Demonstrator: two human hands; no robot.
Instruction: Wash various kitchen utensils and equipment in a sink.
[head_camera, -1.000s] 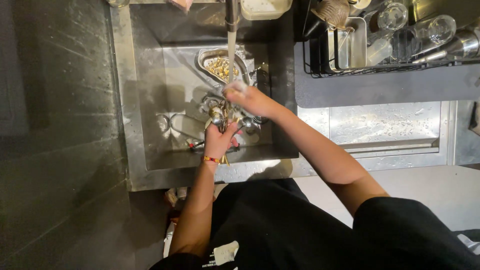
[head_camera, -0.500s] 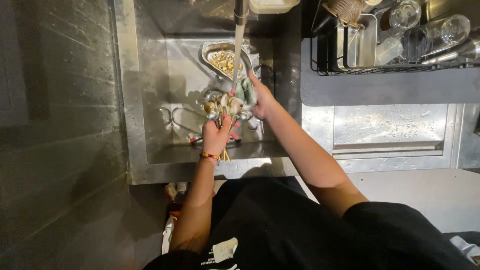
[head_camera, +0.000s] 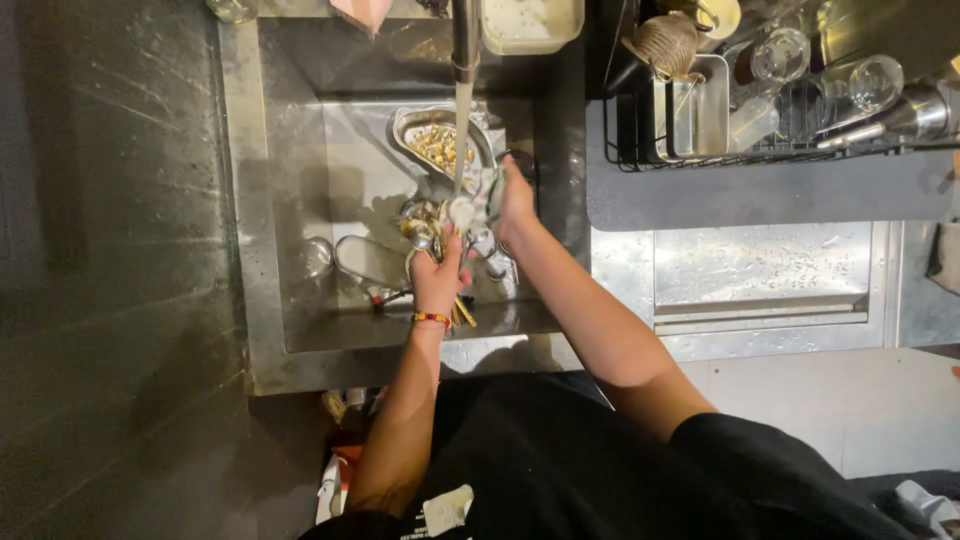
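From where I watch, my left hand (head_camera: 437, 283) has its fingers (head_camera: 448, 252) curled around a bunch of shiny metal cutlery (head_camera: 432, 228), gripped by the handles so the long axis runs up the frame, heads pointing toward the stream of tap water (head_camera: 461, 140) at centre top. My right hand (head_camera: 515, 205) sits just to the right of that bunch, fingers pressed together around what looks like a pale greenish scrubbing sponge (head_camera: 492, 190), touching the cutlery heads right under the water; I cannot tell exactly how tightly it pinches. The right hand is the nearer one to the tips, the left nearer to the handles. Around them lies the stainless steel sink basin (head_camera: 300, 180), with an oval metal dish holding yellowish food scraps (head_camera: 438, 145) just above the hands and a wire whisk (head_camera: 365, 262) to the left. Upper right, a black wire drying rack (head_camera: 700, 150) holds glasses and steel containers on the steel desk (head_camera: 760, 290).
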